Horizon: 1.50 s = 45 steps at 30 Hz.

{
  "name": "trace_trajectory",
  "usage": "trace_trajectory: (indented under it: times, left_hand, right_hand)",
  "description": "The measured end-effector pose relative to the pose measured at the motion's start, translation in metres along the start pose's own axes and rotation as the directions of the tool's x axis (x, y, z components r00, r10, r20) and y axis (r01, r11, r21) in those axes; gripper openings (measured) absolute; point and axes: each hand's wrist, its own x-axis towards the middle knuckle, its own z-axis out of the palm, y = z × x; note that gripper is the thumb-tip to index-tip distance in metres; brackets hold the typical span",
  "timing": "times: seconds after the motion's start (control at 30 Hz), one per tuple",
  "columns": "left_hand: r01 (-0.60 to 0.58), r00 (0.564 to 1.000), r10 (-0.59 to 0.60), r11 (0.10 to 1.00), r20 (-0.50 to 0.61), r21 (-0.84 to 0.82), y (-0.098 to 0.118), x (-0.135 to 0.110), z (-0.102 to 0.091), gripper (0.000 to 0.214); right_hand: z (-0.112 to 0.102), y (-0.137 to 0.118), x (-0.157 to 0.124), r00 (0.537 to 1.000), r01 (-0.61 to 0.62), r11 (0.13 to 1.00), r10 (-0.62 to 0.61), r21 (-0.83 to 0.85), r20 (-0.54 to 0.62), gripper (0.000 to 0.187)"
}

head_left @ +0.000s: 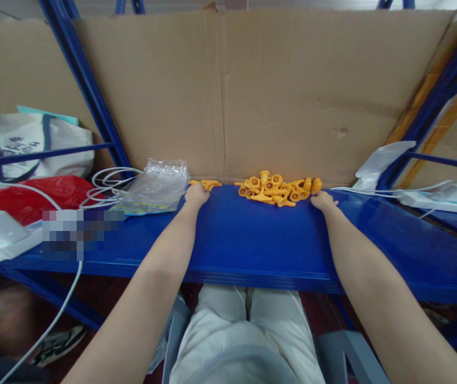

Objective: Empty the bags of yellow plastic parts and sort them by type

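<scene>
A loose pile of orange plastic pieces (pixel 270 188), each with a round cup-like end and a thin stem, lies at the back of the blue shelf (pixel 252 234) against the cardboard. My right hand (pixel 324 201) is at the pile's right end, fingers bent at an upright orange piece (pixel 316 185) that it seems to grip. Farther left, my left hand (pixel 197 196) rests low on the shelf beside a few more orange pieces (pixel 209 185). Its fingertips are hidden behind the hand, so I cannot see whether it holds one.
Left of my left hand lies a clear plastic bag (pixel 152 186), then coiled white cable, a red bag (pixel 48 194) and a white power strip (pixel 16 242). Another power strip (pixel 444 200) is on the right. Cardboard (pixel 228 96) walls the back between blue posts. Another person's leg shows lower left.
</scene>
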Motion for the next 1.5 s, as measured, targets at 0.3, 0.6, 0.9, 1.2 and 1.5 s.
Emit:
trace_trajectory:
  times: [0.3,0.6,0.9,1.2,1.5]
  left_hand:
    - [-0.016,1.000,0.016,0.999,0.009,0.034,0.005,-0.003,-0.005,0.038]
    - [-0.314,0.941,0.325,0.942,-0.089,0.116,0.025,-0.007,-0.005,0.036]
    - [-0.813,0.571,0.819,0.574,-0.062,0.100,0.068,-0.027,0.015,0.039]
    - [-0.885,0.465,0.884,0.463,0.042,0.056,0.087,-0.044,0.027,0.044]
    - [-0.841,0.540,0.842,0.540,0.024,-0.030,0.079,-0.039,0.020,0.015]
  right_hand:
    - [-0.006,-0.006,-0.005,0.998,-0.063,0.998,0.064,-0.024,0.024,0.037]
    - [-0.013,-0.027,-0.006,0.949,0.259,0.965,-0.244,0.047,-0.201,0.033]
    - [0.006,-0.078,-0.027,0.761,0.647,0.761,-0.648,-0.056,-0.012,0.035]
    - [0.013,-0.082,-0.027,0.723,0.690,0.716,-0.684,-0.106,0.097,0.037]
    - [0.014,-0.083,-0.028,0.726,0.687,0.718,-0.683,-0.108,0.081,0.041]
